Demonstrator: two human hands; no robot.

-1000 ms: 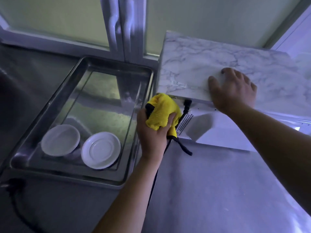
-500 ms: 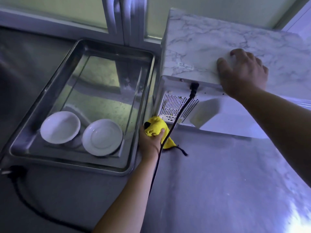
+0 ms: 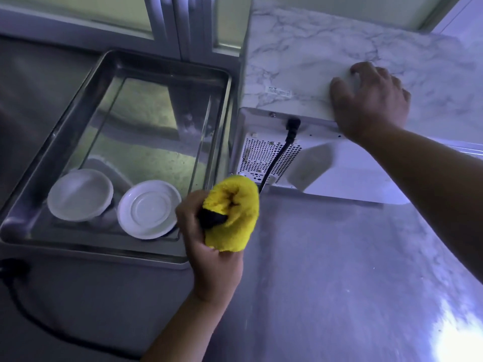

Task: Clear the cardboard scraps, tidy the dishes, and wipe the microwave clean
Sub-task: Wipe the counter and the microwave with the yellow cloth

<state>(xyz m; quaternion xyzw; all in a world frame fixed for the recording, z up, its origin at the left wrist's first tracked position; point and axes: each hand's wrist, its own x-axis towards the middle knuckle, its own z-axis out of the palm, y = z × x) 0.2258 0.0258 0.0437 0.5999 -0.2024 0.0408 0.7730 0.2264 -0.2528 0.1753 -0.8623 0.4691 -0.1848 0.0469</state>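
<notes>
Here the right hand (image 3: pixel 371 100) lies on the marbled top of the microwave (image 3: pixel 326 48) at its rear edge, fingers spread and pressing down. This is most likely to keep the oven from sliding while its back panel is wiped. The left hand (image 3: pixel 209 252) has its fingers curled round a bunched yellow cloth (image 3: pixel 232 212), gripping it as a tight wad just in front of the panel's lower corner and clear of the power cord (image 3: pixel 277 158). Two white dishes (image 3: pixel 149 209) sit side by side in the near end of the metal tray (image 3: pixel 167 61) beside the microwave, so the tidying looks done, and no cardboard scraps are in sight. Half a second earlier the cloth was down on the counter (image 3: pixel 339 270) against the foot of the panel, and a second ago it was up by the plug. It has since come off the surface and back toward the person, while the right hand has kept its place on top.
</notes>
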